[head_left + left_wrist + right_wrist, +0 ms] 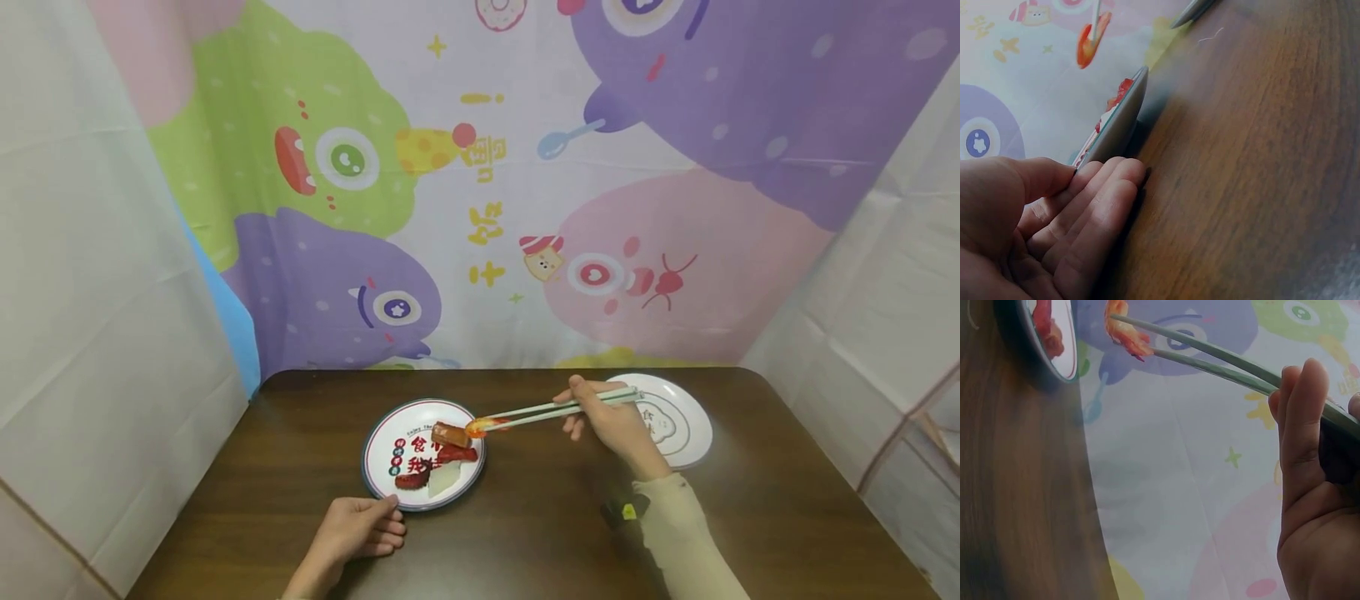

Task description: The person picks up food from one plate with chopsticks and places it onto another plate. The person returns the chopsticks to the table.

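Note:
My right hand [618, 425] holds a pair of pale green chopsticks [555, 408]. Their tips grip an orange, shrimp-like piece of food [1125, 331], raised over the right edge of a white plate with a dark green rim [382, 446]. With thumb on top and fingers below, my left hand [356, 529] pinches that plate's near rim [1113, 134]. On the plate lie a brown block-shaped piece [450, 434], a red piece [457, 454], a dark red curled piece [412, 481] and a whitish piece [444, 479].
A second white plate [693, 425] stands at the back right, partly behind my right hand. Beneath everything is a dark wooden table [525, 533]. A printed cartoon curtain [480, 325] hangs along its back edge, and pale cloth walls flank both sides.

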A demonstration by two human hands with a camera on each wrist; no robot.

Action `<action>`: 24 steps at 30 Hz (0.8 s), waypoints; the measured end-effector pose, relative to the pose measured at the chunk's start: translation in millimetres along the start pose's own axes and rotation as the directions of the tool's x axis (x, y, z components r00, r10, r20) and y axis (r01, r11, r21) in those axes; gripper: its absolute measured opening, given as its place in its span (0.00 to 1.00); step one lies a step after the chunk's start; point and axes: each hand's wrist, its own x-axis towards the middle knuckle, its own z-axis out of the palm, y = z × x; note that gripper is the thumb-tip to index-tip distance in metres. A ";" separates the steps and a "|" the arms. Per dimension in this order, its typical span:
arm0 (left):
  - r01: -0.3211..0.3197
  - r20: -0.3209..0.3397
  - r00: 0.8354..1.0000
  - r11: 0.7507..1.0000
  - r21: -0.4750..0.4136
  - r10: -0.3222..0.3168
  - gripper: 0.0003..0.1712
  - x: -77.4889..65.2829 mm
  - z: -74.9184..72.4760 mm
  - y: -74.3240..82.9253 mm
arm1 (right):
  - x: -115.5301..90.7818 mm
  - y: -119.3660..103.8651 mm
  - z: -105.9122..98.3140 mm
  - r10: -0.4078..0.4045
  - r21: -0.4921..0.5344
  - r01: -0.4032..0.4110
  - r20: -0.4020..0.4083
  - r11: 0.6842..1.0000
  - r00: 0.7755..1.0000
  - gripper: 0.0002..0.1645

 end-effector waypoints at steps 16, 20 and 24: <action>-0.004 -0.018 1.000 1.000 0.016 0.004 0.24 -3.4 1.0 1.3 | 4.4 -1.1 16.8 0.000 0.025 -0.001 0.006 1.000 1.000 0.23; -0.004 -0.018 1.000 1.000 0.014 0.005 0.24 -3.2 0.8 1.2 | 4.2 0.2 20.9 -0.005 0.022 0.004 0.008 1.000 1.000 0.23; -0.002 -0.018 1.000 1.000 0.013 0.003 0.24 -2.5 0.8 0.7 | 4.1 3.8 23.4 -0.003 0.008 0.003 0.018 1.000 1.000 0.23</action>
